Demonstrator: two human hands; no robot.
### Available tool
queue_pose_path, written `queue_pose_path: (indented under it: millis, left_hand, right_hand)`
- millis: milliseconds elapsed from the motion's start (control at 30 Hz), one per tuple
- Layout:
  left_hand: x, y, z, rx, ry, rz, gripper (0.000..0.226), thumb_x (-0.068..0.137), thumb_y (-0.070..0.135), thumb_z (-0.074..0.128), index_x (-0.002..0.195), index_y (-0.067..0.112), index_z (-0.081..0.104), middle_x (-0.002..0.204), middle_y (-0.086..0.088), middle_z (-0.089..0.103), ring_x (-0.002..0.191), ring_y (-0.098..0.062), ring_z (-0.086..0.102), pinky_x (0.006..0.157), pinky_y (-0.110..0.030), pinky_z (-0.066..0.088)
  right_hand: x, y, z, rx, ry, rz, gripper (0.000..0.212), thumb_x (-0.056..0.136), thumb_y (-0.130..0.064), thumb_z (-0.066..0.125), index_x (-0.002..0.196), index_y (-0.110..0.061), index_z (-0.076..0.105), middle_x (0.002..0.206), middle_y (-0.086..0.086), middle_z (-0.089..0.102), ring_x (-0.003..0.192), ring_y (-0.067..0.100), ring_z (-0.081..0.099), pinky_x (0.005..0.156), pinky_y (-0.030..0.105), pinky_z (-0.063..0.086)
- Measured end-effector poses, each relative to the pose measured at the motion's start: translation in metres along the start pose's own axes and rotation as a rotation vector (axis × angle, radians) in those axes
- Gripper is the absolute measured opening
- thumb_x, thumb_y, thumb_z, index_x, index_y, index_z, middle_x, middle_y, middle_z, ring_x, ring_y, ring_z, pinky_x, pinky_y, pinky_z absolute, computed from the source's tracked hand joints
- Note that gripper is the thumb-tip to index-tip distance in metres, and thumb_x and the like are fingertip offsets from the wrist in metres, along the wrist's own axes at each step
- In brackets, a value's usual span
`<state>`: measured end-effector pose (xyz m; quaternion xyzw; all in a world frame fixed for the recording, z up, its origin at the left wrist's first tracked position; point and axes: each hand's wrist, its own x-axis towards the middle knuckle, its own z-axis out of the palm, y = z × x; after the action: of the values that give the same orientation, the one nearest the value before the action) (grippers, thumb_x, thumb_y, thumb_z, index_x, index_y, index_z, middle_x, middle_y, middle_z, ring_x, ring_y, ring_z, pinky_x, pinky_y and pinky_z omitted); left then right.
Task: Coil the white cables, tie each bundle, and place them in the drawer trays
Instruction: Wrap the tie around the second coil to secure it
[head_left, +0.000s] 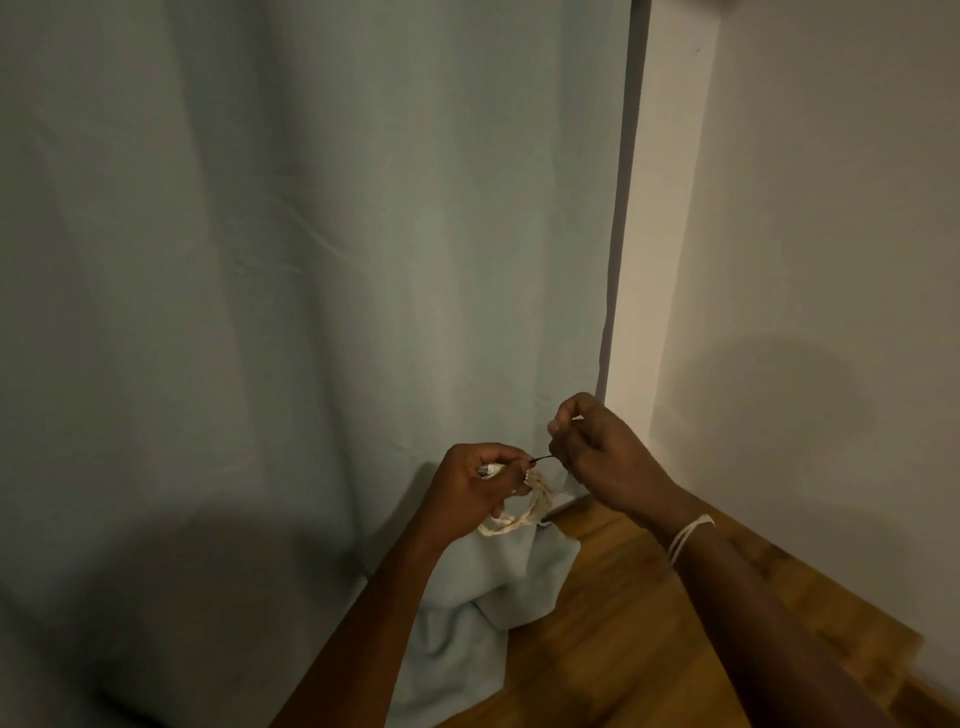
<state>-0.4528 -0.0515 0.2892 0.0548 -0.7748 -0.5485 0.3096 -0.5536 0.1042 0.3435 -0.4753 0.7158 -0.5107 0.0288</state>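
A coiled white cable bundle (524, 512) hangs from my left hand (475, 480), whose fingers are closed around the top of the coil. A silver connector end pokes out between those fingers. A thin dark tie (543, 458) stretches from the coil to my right hand (597, 449), which pinches its free end just up and to the right. Both hands are held in the air in front of a curtain. No drawer or tray is in view.
A pale green curtain (311, 260) fills the left and pools on the wooden floor (623, 623) below my hands. A white wall (805, 260) stands to the right. A white string band (685, 535) circles my right wrist.
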Motion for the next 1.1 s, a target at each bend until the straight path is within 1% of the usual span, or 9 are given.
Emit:
queue_pose_path:
  millis: [133,267,433,567,633,733,900,1033,1100]
  left_hand:
    - [-0.001,0.001,0.005,0.063,-0.045,0.045,0.012,0.092,0.013,0.065,0.091,0.011,0.076,0.077,0.0,0.075,0.074,-0.016,0.073,0.055,-0.019,0.05]
    - [0.0,0.0,0.005,0.193,-0.103,0.13,0.014,0.086,0.014,0.064,0.082,0.019,0.076,0.07,0.002,0.072,0.069,-0.01,0.068,0.061,-0.03,0.053]
    - [-0.005,0.006,0.005,0.186,-0.127,0.17,0.03,0.088,0.004,0.065,0.083,0.032,0.073,0.064,0.018,0.065,0.066,0.004,0.06,0.061,-0.017,0.044]
    - [-0.005,0.006,-0.001,0.176,-0.063,0.213,0.015,0.088,0.01,0.065,0.08,0.019,0.074,0.064,0.002,0.066,0.061,-0.014,0.061,0.055,-0.031,0.046]
    - [-0.001,0.005,-0.002,0.202,-0.066,0.255,0.01,0.088,0.015,0.065,0.09,0.015,0.075,0.073,-0.006,0.071,0.068,-0.025,0.067,0.059,-0.04,0.053]
    - [0.003,0.008,-0.003,0.202,-0.037,0.286,0.013,0.089,0.019,0.065,0.095,0.013,0.075,0.078,-0.005,0.073,0.073,-0.024,0.07,0.062,-0.04,0.056]
    - [0.015,0.006,-0.003,0.035,0.078,0.11,0.011,0.091,0.016,0.066,0.095,0.017,0.076,0.08,-0.002,0.076,0.073,-0.022,0.072,0.061,-0.036,0.059]
    - [0.019,0.004,-0.002,-0.203,0.274,-0.1,0.013,0.092,0.012,0.065,0.093,0.019,0.075,0.082,-0.003,0.077,0.073,-0.024,0.068,0.057,-0.029,0.054]
    - [0.02,0.003,-0.001,-0.291,0.289,-0.167,0.012,0.093,0.015,0.064,0.095,0.018,0.075,0.087,-0.007,0.077,0.075,-0.029,0.066,0.067,-0.038,0.055]
  right_hand:
    - [0.002,0.016,0.014,-0.523,-0.087,-0.165,0.017,0.1,-0.021,0.051,0.107,-0.008,0.06,0.077,0.004,0.066,0.064,0.013,0.062,0.061,0.021,0.049]
    - [0.001,0.02,0.018,-0.693,-0.116,-0.203,0.046,0.091,-0.045,0.039,0.067,-0.011,0.059,0.057,0.004,0.05,0.052,0.012,0.045,0.052,0.027,0.04]
    - [0.003,0.021,0.017,-0.595,-0.101,-0.171,0.047,0.088,-0.052,0.035,0.052,-0.025,0.05,0.046,-0.005,0.044,0.042,0.011,0.041,0.047,0.021,0.035]
    - [0.006,0.012,0.021,-0.347,-0.033,-0.156,0.04,0.082,-0.048,0.041,0.045,-0.034,0.044,0.042,-0.007,0.041,0.041,0.01,0.043,0.046,0.017,0.033]
    - [0.008,0.011,0.02,-0.256,0.002,-0.152,0.038,0.083,-0.038,0.05,0.046,-0.029,0.051,0.042,-0.007,0.043,0.042,0.008,0.046,0.046,0.015,0.036]
    - [0.012,0.011,0.02,-0.241,0.035,-0.142,0.038,0.09,-0.021,0.061,0.053,-0.011,0.064,0.044,-0.003,0.047,0.043,0.008,0.047,0.046,0.014,0.037]
    - [0.022,0.004,0.018,-0.218,-0.036,-0.035,0.037,0.092,-0.014,0.059,0.056,-0.022,0.066,0.05,-0.002,0.055,0.044,0.006,0.047,0.047,0.014,0.036]
    - [0.017,0.002,0.022,-0.207,-0.053,0.061,0.028,0.096,-0.015,0.055,0.081,-0.008,0.077,0.07,0.008,0.073,0.057,0.019,0.069,0.057,0.024,0.057]
    - [0.012,0.002,0.03,-0.201,-0.038,0.092,0.028,0.097,-0.018,0.054,0.083,-0.008,0.076,0.066,0.008,0.073,0.055,0.022,0.071,0.056,0.028,0.059]
